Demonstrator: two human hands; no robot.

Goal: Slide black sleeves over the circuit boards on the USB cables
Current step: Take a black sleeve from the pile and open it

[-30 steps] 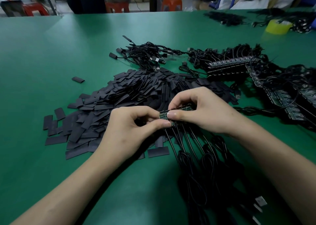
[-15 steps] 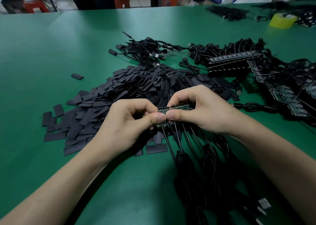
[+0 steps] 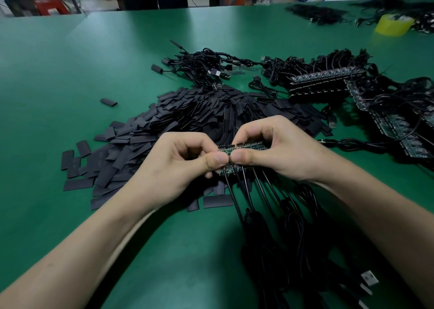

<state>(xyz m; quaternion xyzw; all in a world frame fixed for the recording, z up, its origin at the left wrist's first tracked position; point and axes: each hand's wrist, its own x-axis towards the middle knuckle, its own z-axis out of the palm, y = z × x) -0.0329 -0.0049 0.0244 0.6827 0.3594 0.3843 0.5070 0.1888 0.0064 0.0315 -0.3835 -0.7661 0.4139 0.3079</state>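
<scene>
I have the left hand (image 3: 178, 165) and the right hand (image 3: 274, 149) both pinching the narrow green strip of circuit boards (image 3: 249, 145). The thumbs meet tip to tip on its near face and the fingers curl behind it. The strip is held just above the table, mid-scene. Thin black USB cables (image 3: 237, 205) drop from its lower edge and run near, into a dark bundle. Just beyond the hands lies a big heap of flat black sleeves (image 3: 187, 118) on the green table mat (image 3: 70, 74). Farther right I see more board strips with tangled cables (image 3: 328, 78), and a yellow tape roll (image 3: 391, 26) far right.
</scene>
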